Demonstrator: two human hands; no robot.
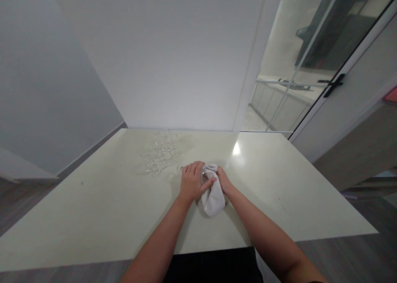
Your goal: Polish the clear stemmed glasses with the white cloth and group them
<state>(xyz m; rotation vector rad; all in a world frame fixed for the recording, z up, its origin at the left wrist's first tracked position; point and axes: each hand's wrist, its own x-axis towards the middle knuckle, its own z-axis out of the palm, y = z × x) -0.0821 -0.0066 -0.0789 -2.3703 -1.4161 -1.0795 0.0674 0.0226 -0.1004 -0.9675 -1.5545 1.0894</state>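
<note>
White cloth [213, 200], softly crumpled, in right hand [223, 181]

The cloth over there is plain white, a shade brighter than the pale cream surface [108, 200] under it, which carries a white glint and a few small darker specks, and the cluster of clear pieces [161, 151] shows no tint at all, only bright highlights. I see a soft whitish-grey panel [173, 60] behind, a cooler blue-grey wall [46, 68] to one side, and a grey floor [21, 204] streaked like wood grain. Black marks the clothing [214, 266] and the door handle [334, 86], while a pinkish-red thing [392, 94] peeks in beyond.
</note>
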